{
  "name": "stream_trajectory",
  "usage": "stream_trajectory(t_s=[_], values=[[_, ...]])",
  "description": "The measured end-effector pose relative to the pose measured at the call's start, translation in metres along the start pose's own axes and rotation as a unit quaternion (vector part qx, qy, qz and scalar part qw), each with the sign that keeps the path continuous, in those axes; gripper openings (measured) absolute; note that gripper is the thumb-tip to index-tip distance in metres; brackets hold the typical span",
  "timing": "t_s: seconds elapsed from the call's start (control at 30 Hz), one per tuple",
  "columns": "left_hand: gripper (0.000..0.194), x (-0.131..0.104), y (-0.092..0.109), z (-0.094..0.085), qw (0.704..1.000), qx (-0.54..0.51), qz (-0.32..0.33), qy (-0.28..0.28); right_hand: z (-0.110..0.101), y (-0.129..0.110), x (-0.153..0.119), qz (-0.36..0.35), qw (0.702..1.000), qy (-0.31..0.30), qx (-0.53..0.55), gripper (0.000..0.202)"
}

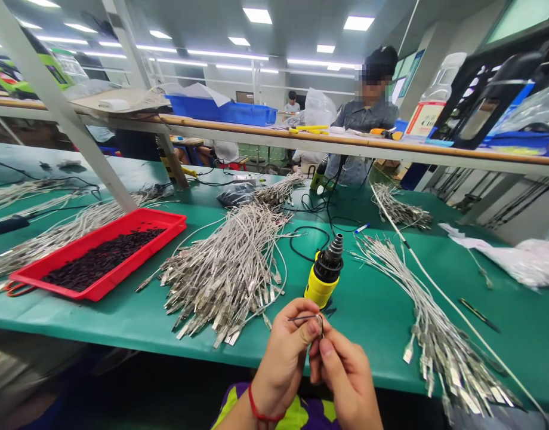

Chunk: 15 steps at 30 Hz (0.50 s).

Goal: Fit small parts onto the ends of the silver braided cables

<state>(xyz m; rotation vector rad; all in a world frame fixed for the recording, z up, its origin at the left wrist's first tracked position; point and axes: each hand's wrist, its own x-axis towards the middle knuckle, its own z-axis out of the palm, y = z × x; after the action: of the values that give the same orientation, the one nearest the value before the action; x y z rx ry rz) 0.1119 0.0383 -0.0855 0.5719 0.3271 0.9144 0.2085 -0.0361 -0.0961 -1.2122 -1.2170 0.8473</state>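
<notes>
My left hand [290, 343], with a red cord at the wrist, pinches a small piece with a thin dark strand [301, 318] sticking out to the left. Against it, my right hand [344, 364] is closed on a short dark piece [321, 328]; the fingertips of both hands meet. Exactly what the small pieces are is hard to make out. Just behind the hands a yellow heat gun [323, 278] stands with its dark nozzle up. A large bundle of grey USB cables [225, 269] lies left of it, and another cable bundle [431, 322] lies to the right.
A red tray [95, 289] of small black pieces is on the green table [135, 322] at left, near more cables. A pen [479, 315] and plastic bag [520, 257] lie at right. Above runs a shelf [256, 132] with blue bins and a bottle. Another person stands beyond it.
</notes>
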Motion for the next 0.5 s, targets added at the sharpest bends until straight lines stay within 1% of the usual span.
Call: stream_trajectory(t_s=[0.13, 0.23, 0.3, 0.37, 0.43, 0.5], values=[[0.035, -0.003, 0.002, -0.001, 1.000, -0.014, 0.004, 0.011, -0.001, -0.003, -0.004, -0.012, 0.999, -0.003, -0.049, 0.035], [0.036, -0.005, 0.003, 0.000, 1.000, -0.014, 0.003, 0.012, -0.002, -0.005, -0.006, -0.038, 0.995, -0.008, -0.095, 0.033], [0.035, -0.005, 0.002, 0.001, 1.000, -0.014, 0.001, 0.007, -0.003, -0.008, -0.006, -0.051, 0.992, 0.002, -0.112, 0.035], [0.033, -0.005, 0.000, 0.003, 1.000, -0.021, 0.000, -0.005, -0.001, -0.011, -0.006, -0.044, 0.993, 0.033, -0.104, 0.038], [0.033, -0.004, -0.002, 0.003, 0.999, -0.034, -0.002, -0.024, 0.002, -0.013, -0.005, -0.021, 0.995, 0.062, -0.070, 0.041], [0.033, -0.003, -0.003, 0.003, 0.998, -0.046, -0.005, -0.037, 0.005, -0.013, -0.005, 0.007, 0.998, 0.066, -0.023, 0.041]])
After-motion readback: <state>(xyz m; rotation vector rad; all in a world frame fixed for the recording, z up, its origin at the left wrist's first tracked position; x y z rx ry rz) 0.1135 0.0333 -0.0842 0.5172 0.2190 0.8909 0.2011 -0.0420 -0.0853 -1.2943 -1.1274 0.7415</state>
